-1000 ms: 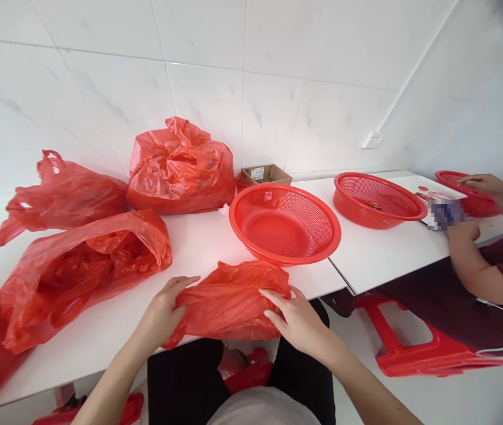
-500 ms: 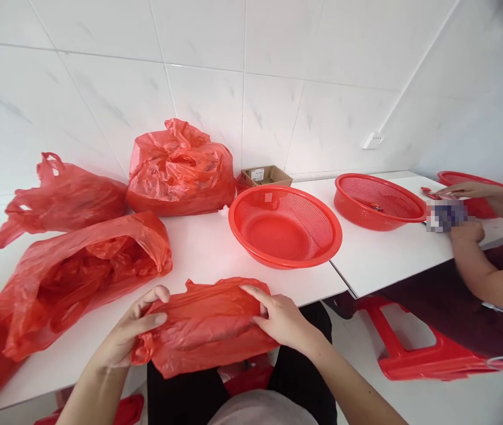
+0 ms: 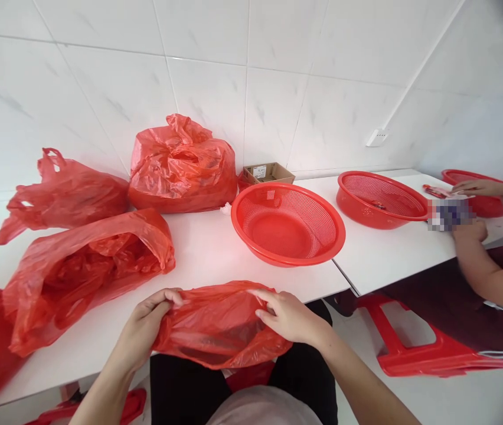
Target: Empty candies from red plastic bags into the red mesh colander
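Crumpled red thin-plastic bag [image 3: 216,324]: at near edge of white table [image 3: 202,245]; likely light, limp, slippery (may tear)
Left hand [image 3: 143,324]: fingers pinch left end
Right hand [image 3: 291,317]: fingers hold right end
Best hold: opposite edges

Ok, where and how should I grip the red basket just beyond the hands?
The red basket is probably best gripped by the left and right of its rim, from above: it sits mouth up, and the rim flares out beyond the tapering wall.

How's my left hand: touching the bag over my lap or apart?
Touching: the head view shows the left hand pinching the bag at one end.
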Action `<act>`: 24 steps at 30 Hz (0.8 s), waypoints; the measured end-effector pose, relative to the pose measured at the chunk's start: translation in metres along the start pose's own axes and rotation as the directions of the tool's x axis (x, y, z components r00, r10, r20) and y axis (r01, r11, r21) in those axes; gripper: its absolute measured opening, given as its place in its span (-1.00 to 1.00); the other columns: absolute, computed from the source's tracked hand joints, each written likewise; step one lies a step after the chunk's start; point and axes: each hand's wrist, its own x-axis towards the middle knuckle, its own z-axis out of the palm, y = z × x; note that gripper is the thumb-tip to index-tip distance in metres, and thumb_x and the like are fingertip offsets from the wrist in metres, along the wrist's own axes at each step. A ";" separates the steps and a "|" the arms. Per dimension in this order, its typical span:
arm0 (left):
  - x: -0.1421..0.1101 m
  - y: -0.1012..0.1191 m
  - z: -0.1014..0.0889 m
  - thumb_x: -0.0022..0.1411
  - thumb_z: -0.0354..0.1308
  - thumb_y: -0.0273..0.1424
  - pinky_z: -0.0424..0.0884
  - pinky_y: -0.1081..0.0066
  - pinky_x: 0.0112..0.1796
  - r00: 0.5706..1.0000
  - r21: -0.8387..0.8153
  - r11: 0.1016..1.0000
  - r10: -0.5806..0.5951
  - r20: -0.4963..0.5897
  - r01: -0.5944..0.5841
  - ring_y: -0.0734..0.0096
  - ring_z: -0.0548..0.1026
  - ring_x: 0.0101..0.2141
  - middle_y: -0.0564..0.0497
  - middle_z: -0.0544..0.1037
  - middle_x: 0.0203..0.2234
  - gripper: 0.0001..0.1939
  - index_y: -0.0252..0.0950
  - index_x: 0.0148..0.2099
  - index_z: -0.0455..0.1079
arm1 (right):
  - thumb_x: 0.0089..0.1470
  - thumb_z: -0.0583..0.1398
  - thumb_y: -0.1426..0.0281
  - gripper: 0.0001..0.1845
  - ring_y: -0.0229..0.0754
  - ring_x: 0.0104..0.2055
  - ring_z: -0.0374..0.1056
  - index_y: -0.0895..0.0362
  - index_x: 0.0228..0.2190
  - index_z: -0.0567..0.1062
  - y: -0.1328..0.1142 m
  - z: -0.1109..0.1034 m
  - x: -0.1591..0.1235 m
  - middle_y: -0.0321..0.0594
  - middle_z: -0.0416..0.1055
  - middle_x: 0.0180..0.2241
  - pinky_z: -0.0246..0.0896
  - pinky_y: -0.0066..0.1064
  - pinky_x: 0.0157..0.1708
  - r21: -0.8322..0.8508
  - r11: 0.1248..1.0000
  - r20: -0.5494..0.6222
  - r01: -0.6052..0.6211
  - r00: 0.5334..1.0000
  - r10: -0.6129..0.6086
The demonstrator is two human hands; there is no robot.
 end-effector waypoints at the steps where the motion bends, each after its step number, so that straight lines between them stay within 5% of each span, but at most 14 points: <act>1: -0.002 0.002 0.000 0.03 0.21 -0.25 0.38 0.46 -0.29 0.997 0.077 0.996 0.047 0.062 -0.052 0.31 0.47 -0.33 -0.02 0.54 -0.42 -0.82 -0.22 -0.52 0.49 | 0.14 0.12 0.37 -0.43 -0.24 -0.55 0.19 0.01 0.20 0.36 0.001 0.001 0.002 -0.39 0.26 -0.65 0.19 -0.38 -0.37 0.028 1.000 -0.035 -0.010 0.999 0.011; 5: -0.008 0.001 -0.002 0.12 0.13 -0.21 0.38 0.30 -0.09 0.967 0.454 0.863 0.138 0.212 -0.223 0.14 0.52 -0.13 -0.06 0.53 -0.12 -0.77 -0.13 -0.34 0.60 | 0.12 0.17 0.36 -0.40 -0.32 -0.62 -0.02 0.03 0.21 0.32 0.010 0.002 0.005 -0.49 0.07 -0.68 -0.01 -0.47 -0.54 0.193 0.980 -0.061 -0.047 0.996 0.060; 8: -0.008 -0.009 0.004 0.20 0.06 -0.17 0.44 0.18 -0.23 0.984 0.769 0.617 0.153 0.093 -0.169 0.21 0.55 -0.34 -0.09 0.40 0.07 -0.58 -0.06 0.07 0.48 | 0.11 0.20 0.39 -0.27 -0.35 -0.61 -0.07 0.00 0.29 0.18 0.012 0.002 0.006 -0.51 0.00 -0.64 -0.05 -0.50 -0.56 0.320 0.943 0.073 -0.092 0.995 0.072; 10: -0.004 -0.015 0.011 0.24 0.01 -0.18 0.45 0.12 -0.27 0.970 0.861 0.497 0.244 -0.013 -0.113 0.07 0.55 -0.24 -0.19 0.28 0.18 -0.47 -0.15 0.23 0.32 | 0.10 0.20 0.42 -0.16 -0.36 -0.60 -0.06 -0.06 0.34 0.04 0.009 0.003 0.006 -0.53 -0.01 -0.63 -0.03 -0.52 -0.54 0.387 0.915 0.162 -0.114 0.985 0.054; 12: 0.003 -0.020 0.018 0.23 0.01 -0.21 0.43 0.04 -0.13 0.932 0.834 0.535 0.352 -0.080 -0.131 -0.15 0.43 0.03 -0.29 0.23 0.22 -0.44 -0.29 0.24 0.29 | 0.11 0.20 0.44 -0.13 -0.37 -0.59 -0.05 -0.09 0.35 -0.01 0.005 0.004 0.007 -0.53 0.00 -0.63 -0.01 -0.52 -0.52 0.430 0.895 0.210 -0.119 0.977 0.029; 14: 0.011 -0.023 0.024 0.19 0.04 -0.25 0.36 0.00 0.01 0.919 0.739 0.650 0.379 -0.113 -0.176 -0.15 0.34 0.13 -0.32 0.31 0.18 -0.43 -0.36 0.22 0.28 | 0.11 0.20 0.45 -0.15 -0.38 -0.59 -0.04 -0.10 0.34 0.03 0.001 0.006 0.007 -0.53 0.01 -0.62 -0.02 -0.52 -0.51 0.470 0.876 0.249 -0.112 0.968 -0.010; 19: 0.019 -0.023 0.030 0.18 0.04 -0.17 0.48 0.17 -0.13 0.978 0.417 0.901 0.179 -0.112 -0.117 0.11 0.56 -0.17 -0.18 0.54 -0.09 -0.32 -0.40 0.28 0.16 | 0.03 0.30 0.39 -0.09 -0.39 -0.58 -0.05 -0.10 0.33 0.06 0.003 0.006 0.006 -0.53 0.07 -0.61 -0.05 -0.53 -0.53 0.639 0.755 0.357 -0.146 0.926 -0.122; 21: 0.020 -0.021 0.028 0.19 0.02 -0.17 0.48 0.17 -0.11 0.979 0.397 0.913 0.157 -0.133 -0.093 0.12 0.55 -0.14 -0.20 0.54 -0.07 -0.33 -0.43 0.27 0.16 | 0.04 0.30 0.36 -0.23 -0.40 -0.57 -0.07 -0.07 0.26 0.24 0.005 0.005 0.005 -0.50 0.06 -0.60 -0.09 -0.53 -0.54 0.656 0.743 0.366 -0.137 0.918 -0.154; 24: 0.020 -0.019 0.022 0.09 0.05 -0.30 0.37 0.16 0.03 0.980 0.411 0.908 0.151 -0.132 -0.085 0.08 0.48 0.00 -0.18 0.49 0.02 -0.36 -0.38 0.22 0.24 | 0.06 0.21 0.42 -0.57 -0.39 -0.57 -0.05 -0.04 0.00 0.56 0.010 0.001 0.004 -0.43 0.15 -0.59 -0.10 -0.50 -0.54 0.482 0.872 0.391 -0.086 0.912 -0.127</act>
